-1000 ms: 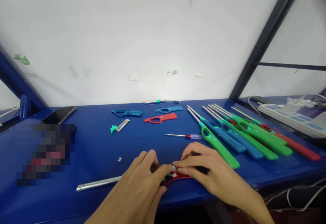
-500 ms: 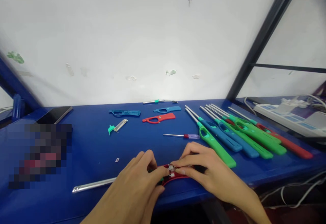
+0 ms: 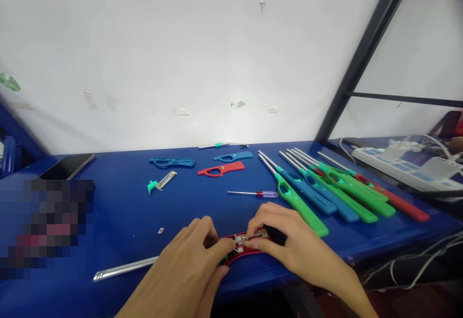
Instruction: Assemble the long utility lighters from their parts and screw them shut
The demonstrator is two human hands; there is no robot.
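Observation:
Close to the table's front edge lies an opened red gas lighter point(image 3: 237, 256), its handle shell showing clear and metallic parts inside. My left hand point(image 3: 191, 255) grips its front end, thumb on the inner parts. From under that hand the lighter's metal tube point(image 3: 125, 268) points left. My right hand point(image 3: 285, 233) pinches at the clear part inside the shell, with thumb and fingers closed near its middle. What lies exactly between those fingertips is partly hidden. A small white piece point(image 3: 160, 231) rests beyond the tube.
A screwdriver point(image 3: 253, 193) lies beyond my hands. Behind it are a red handle shell point(image 3: 233, 167), blue shells point(image 3: 172, 163) and a clear tank with a green trigger point(image 3: 159, 183). Several whole lighters point(image 3: 304, 207) lie at right, beside a power strip point(image 3: 401, 166). A phone point(image 3: 68, 165) is at left.
The view has shifted slightly, so things sit further left. My right fingers have lifted and curled a little, showing more of the metallic part in the shell. The left hand keeps its grip.

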